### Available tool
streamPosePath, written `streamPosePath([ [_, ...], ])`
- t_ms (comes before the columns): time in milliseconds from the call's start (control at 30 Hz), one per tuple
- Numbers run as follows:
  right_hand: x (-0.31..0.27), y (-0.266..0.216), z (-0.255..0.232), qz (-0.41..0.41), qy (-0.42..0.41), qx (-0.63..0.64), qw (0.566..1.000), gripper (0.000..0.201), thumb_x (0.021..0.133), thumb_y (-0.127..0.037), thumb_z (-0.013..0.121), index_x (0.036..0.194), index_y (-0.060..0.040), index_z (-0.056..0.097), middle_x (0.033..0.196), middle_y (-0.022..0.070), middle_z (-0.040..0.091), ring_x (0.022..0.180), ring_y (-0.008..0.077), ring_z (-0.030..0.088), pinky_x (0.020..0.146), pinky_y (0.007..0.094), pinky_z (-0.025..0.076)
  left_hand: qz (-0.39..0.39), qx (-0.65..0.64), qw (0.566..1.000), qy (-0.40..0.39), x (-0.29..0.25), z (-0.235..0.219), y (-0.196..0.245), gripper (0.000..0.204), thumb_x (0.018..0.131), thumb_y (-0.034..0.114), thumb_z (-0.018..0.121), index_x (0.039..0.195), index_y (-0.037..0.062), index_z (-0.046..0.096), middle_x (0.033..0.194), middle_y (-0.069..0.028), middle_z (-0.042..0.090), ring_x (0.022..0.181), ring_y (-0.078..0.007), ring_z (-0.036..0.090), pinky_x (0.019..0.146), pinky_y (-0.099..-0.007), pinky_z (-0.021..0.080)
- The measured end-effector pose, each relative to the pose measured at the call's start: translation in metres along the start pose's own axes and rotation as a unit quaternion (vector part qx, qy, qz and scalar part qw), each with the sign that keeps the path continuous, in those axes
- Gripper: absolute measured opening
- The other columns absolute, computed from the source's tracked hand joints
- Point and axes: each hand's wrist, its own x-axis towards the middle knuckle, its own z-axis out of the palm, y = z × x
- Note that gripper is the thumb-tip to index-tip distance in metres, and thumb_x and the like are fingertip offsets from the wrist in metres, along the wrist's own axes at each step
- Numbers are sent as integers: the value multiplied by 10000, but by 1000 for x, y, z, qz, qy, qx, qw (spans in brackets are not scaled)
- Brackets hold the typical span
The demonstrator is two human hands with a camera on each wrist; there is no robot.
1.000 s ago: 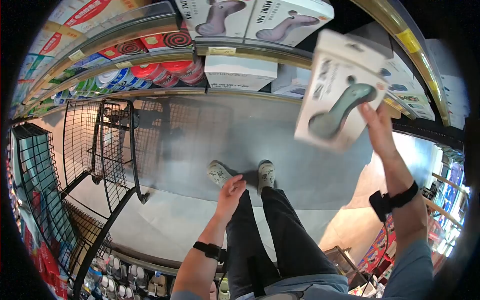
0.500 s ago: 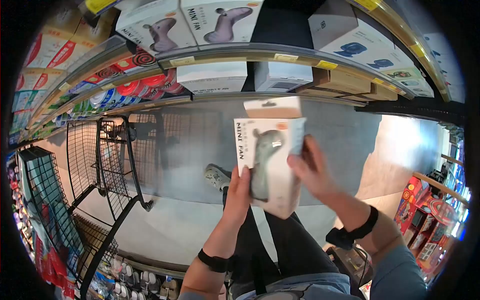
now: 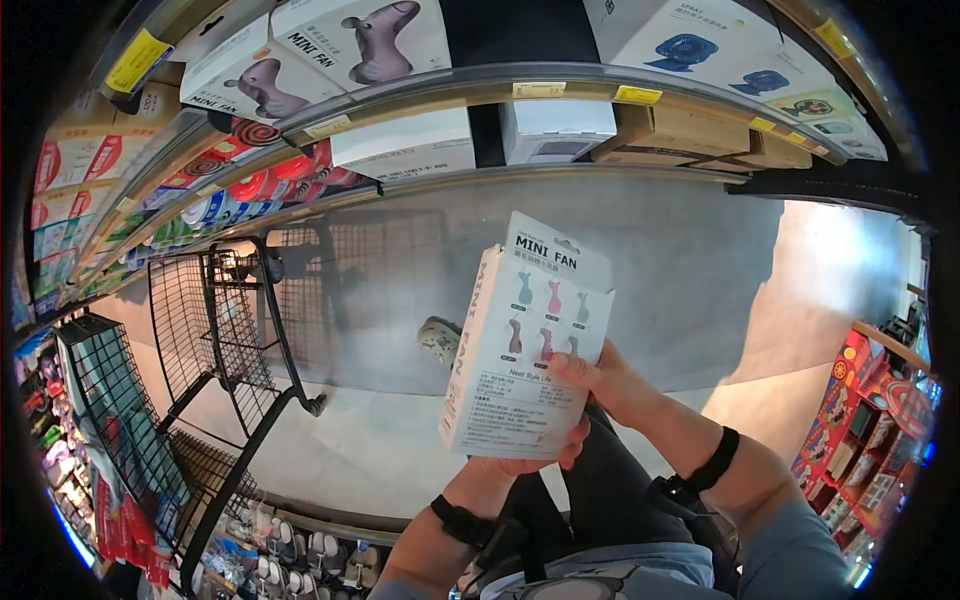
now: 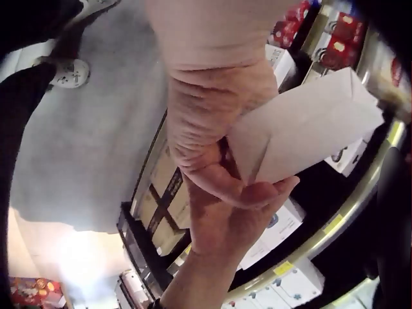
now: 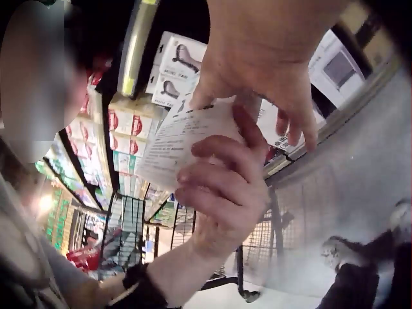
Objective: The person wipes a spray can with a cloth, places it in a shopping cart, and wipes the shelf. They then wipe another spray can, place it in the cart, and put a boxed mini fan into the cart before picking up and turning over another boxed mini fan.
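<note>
A white mini fan box (image 3: 530, 350) is held tilted at chest height, its printed back up, showing several small coloured fans above lines of text. My left hand (image 3: 535, 460) grips the box from below; in the right wrist view, the left hand's fingers (image 5: 219, 170) curl over the printed face. At the right edge my right hand (image 3: 610, 385) holds the box with its thumb on the printed face. The left wrist view shows the plain side of the box (image 4: 309, 129) between the two hands.
Shelves ahead hold more mini fan boxes (image 3: 365, 45), boxes picturing blue fans (image 3: 690, 45) and brown cartons (image 3: 685, 135). A black wire cart (image 3: 205, 340) stands at left. Shoes (image 3: 310, 555) fill a low display behind, and a red toy display (image 3: 850, 430) stands at right.
My right hand brought the box from the right by the shelf to the front of my body. The left hand rose and took hold. The box has turned from its front to its back.
</note>
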Motion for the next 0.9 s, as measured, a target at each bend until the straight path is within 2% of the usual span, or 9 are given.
streamPosePath([
  [67,-1,3,-10,25,19,15,999,616,819,-392,686,1265,-22,477,1174,102,578,1079,203,539,943,366,416,78,222,965,111,5,25,-1,654,886,547,431,1255,7,444,1122,-195,555,917,-321,588,765,-412,507],
  [133,-2,2,-15,50,39,29,998,611,823,-384,681,1262,-13,476,1163,100,584,1063,205,549,945,367,412,94,235,957,142,3,24,8,653,887,544,432,1260,7,441,1138,-192,550,938,-318,583,783,-409,499],
  [200,-2,-6,-13,-30,8,-27,999,588,822,-346,681,1252,-2,476,1148,104,587,1072,206,542,938,368,417,124,262,936,198,0,21,18,653,890,538,434,1271,7,434,1170,-187,540,978,-312,573,819,-401,485],
  [367,1,2,-26,-39,15,-48,998,589,799,-281,711,1249,1,455,1145,109,582,1062,195,546,916,352,438,194,324,864,334,-10,14,40,653,898,523,440,1297,7,419,1251,-174,516,1080,-297,549,908,-382,448],
  [500,4,10,-33,-41,41,-62,996,596,777,-244,741,1228,11,446,1130,117,586,1040,186,560,896,336,459,167,328,888,276,-10,41,36,621,915,471,465,1332,17,393,1287,-133,500,1171,-232,488,998,-353,371],
  [567,7,18,-37,-46,45,-61,996,597,775,-243,743,1225,15,447,1126,121,587,1032,186,566,891,334,462,181,450,783,389,1,42,26,614,917,401,523,1360,12,355,1304,-125,482,1213,-216,446,1009,-343,351],
  [600,8,21,-38,-53,50,-61,995,599,773,-242,745,1222,19,447,1122,125,589,1023,186,571,885,332,466,181,449,783,390,4,42,23,614,917,401,523,1360,12,355,1304,-125,482,1213,-216,446,1009,-343,351],
  [667,9,22,-40,-42,65,-74,994,596,772,-241,745,1218,21,450,1116,126,592,1014,187,576,878,329,470,203,502,730,416,9,40,17,622,901,332,583,1366,2,334,1307,-125,474,1210,-203,440,1005,-335,350],
  [900,9,20,-50,-36,73,-109,991,565,769,-253,749,1177,37,487,1080,126,614,998,180,588,858,319,478,227,469,745,417,15,22,13,585,910,290,587,1349,-11,342,1277,-132,496,1168,-193,479,963,-312,392],
])
